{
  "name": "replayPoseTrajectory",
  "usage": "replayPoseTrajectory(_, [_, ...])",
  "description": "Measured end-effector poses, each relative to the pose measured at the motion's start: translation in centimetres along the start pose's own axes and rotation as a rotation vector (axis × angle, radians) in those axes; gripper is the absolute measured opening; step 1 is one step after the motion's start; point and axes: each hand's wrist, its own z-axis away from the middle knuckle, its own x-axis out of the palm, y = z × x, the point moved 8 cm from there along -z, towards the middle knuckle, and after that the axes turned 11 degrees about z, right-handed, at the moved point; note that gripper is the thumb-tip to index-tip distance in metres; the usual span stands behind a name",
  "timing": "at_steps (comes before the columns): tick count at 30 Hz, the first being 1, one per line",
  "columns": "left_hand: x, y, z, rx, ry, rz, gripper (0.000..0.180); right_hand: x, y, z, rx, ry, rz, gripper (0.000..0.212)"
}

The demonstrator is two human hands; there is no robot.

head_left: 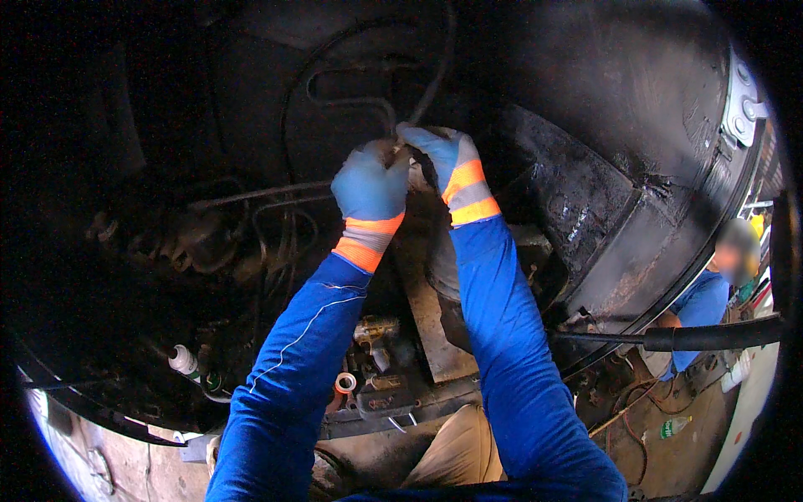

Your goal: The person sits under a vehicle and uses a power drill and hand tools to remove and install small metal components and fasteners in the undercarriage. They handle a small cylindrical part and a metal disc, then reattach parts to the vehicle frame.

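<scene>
Both my hands meet in front of me in a dark engine bay, in blue work gloves with orange and grey cuffs. My left hand (370,184) is closed, its fingers curled around something I cannot make out. Against it, my right hand (437,147) pinches with thumb and fingers; what lies between the fingertips is hidden. A bent thin metal pipe (355,102) and a black hose (433,74) run down to the spot where the fingers meet. Below my right hand, a dark cylindrical part (443,259) stands beside a flat metal plate (422,314).
A yellowish power tool (376,329) and a white-rimmed roll (345,382) lie near the front edge. A white-capped bottle (182,360) is at left. A black strut (711,336) crosses at right, with another person (703,301) beyond. A green-labelled bottle (674,427) lies on the floor.
</scene>
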Motion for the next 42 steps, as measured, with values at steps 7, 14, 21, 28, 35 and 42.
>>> replayPoseTrajectory(7, [3.8,-4.4,0.8,-0.508,-0.240,0.769,0.024,-0.8,1.8,-1.1,-0.045,0.083,-0.062,0.052])
replayPoseTrajectory(14, [7.7,-5.3,3.7,-1.182,-0.493,1.638,0.020,0.5,1.6,0.6,0.190,-0.157,-0.161,0.029])
replayPoseTrajectory(21, [7.4,-3.6,13.8,-1.791,-0.687,1.684,0.031,-0.2,2.1,1.3,0.034,-0.117,-0.042,0.023])
replayPoseTrajectory(28, [-15.6,2.8,40.3,-1.025,-1.223,0.783,0.027,0.0,5.2,0.1,0.043,-0.154,-0.267,0.021])
replayPoseTrajectory(35, [-28.3,-5.0,49.5,-1.564,-1.371,0.842,0.041,-0.9,1.8,-0.4,0.033,-0.022,-0.192,0.025])
replayPoseTrajectory(42, [-21.7,0.9,36.6,-0.984,-1.679,0.924,0.041,-2.5,-0.7,-2.0,-0.255,-0.094,0.029,0.029])
